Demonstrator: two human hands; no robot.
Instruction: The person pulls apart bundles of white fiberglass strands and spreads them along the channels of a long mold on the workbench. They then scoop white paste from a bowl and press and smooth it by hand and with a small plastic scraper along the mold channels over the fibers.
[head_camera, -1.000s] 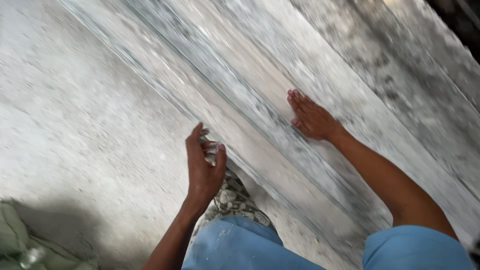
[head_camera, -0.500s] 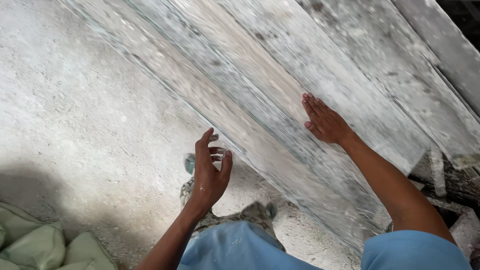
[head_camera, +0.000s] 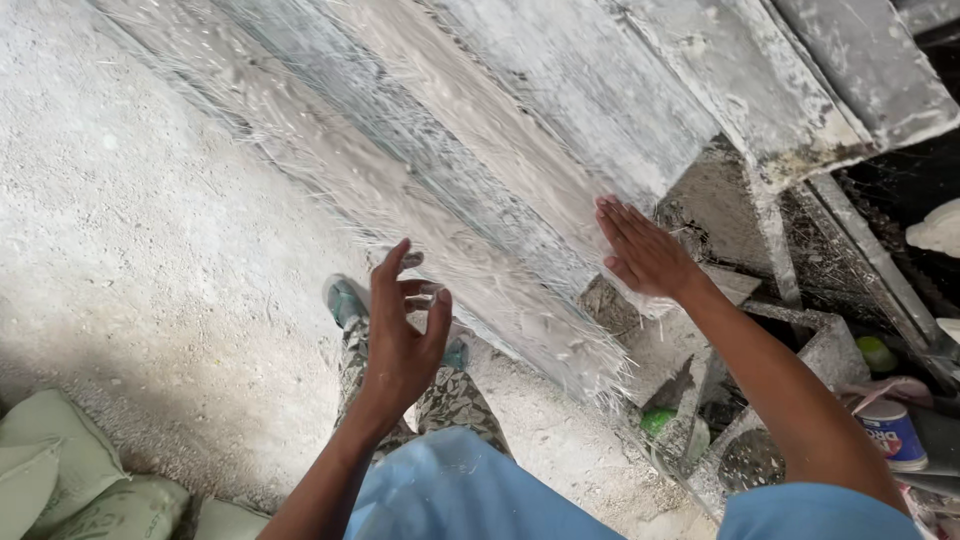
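Item: long moulded slab (head_camera: 470, 170), grey-white and dusted with plaster, lying diagonally from upper left to right of centre on a raised rough support, with loose glass-like fibres (head_camera: 545, 340) fraying off its near edge. Location: directly ahead of the person, above the dusty concrete floor (head_camera: 130, 250); its stepped, ridged profile ends in a broken-looking end just beside the right hand. Handling, as a judgement: likely stiff and heavy along its length yet brittle at the edges and thin ridges; the surface looks chalky rather than slick, and the stray fibres could prick bare skin — best taken flat-palmed under or against the broad faces, not by the frayed lip. Right hand (head_camera: 645, 255): arm extended forward, palm pressed flat on the slab's lower end, fingers straight and held together, gripping nothing. Left hand (head_camera: 400, 335): raised just short of the fibre fringe, wrist bent back, fingers loosely spread and slightly curled — empty, touching nothing that can be made out. Nearby: pale green sacks (head_camera: 60, 470) at lower left, a small printed tin (head_camera: 893, 432) and rubble (head_camera: 700, 400) at lower right, the person's sandalled foot (head_camera: 345, 300) below the left hand.
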